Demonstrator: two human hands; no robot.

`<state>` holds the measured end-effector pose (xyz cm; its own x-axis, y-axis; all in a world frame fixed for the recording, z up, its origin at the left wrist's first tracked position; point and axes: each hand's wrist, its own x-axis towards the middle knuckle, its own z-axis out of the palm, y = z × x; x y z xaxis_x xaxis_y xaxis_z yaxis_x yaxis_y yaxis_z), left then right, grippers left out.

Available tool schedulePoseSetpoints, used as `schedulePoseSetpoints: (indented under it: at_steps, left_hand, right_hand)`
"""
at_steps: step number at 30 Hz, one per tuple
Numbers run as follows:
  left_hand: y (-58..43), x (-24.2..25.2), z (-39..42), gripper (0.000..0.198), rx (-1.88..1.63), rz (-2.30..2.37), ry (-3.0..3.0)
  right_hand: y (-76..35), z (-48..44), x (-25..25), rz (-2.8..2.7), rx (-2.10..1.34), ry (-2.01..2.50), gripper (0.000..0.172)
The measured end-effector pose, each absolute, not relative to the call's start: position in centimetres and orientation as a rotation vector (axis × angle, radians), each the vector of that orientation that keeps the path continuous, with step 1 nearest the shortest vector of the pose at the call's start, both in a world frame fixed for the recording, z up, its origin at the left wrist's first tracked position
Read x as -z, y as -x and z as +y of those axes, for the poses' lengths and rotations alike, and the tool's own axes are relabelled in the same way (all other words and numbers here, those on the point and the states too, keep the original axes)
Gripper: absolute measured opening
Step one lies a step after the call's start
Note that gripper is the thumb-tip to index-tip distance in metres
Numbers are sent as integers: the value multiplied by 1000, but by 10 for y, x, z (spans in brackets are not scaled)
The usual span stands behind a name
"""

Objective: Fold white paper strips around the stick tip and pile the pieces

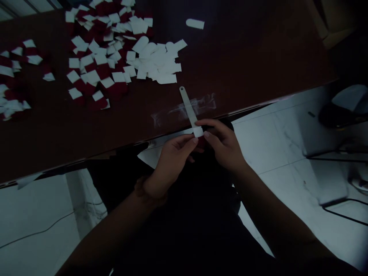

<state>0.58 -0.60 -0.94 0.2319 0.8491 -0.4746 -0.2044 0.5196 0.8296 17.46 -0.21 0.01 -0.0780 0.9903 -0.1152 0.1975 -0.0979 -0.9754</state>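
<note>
At the table's near edge, my left hand (179,153) pinches a small dark red piece with a white end (198,132) between thumb and fingers. My right hand (222,142) grips the same piece from the other side, its index finger lying against a flat pale strip (188,105). The strip has a small hole at its far end and lies on the table under clear tape (211,101). Its near end meets the white end of the piece; whether it goes inside, I cannot tell. My fingers cover much of the red part.
Beyond the strip lies a heap of white round-ended slips (161,63), with one single slip (195,24) apart from it. Red pieces with white ends (100,59) are piled to its left, and a smaller group (13,96) sits far left. Black metal legs (336,157) stand at right.
</note>
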Motion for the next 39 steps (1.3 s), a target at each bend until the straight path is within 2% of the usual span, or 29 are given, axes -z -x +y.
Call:
schedulePoseSetpoints:
  at_steps: [7, 14, 22, 28, 39]
  left_hand:
    - [-9, 11, -6, 22, -819, 1055, -622]
    - [-12, 9, -1, 13, -869, 1074, -509]
    - [-11, 7, -1, 24, -837, 1041, -469]
    - [-14, 4, -7, 20, -806, 913, -435]
    - [-19, 1, -7, 10, -852, 888, -322]
  right_hand:
    - [-180, 4, 6, -1388, -1238, 1361, 21]
    - [-181, 5, 6, -1372, -1304, 1332, 21]
    - [-181, 5, 9, -1425, -1267, 1271, 22]
    - [-180, 2, 12, -1407, -1188, 1273, 23]
    - [-179, -4, 15, -1326, -1248, 1355, 24]
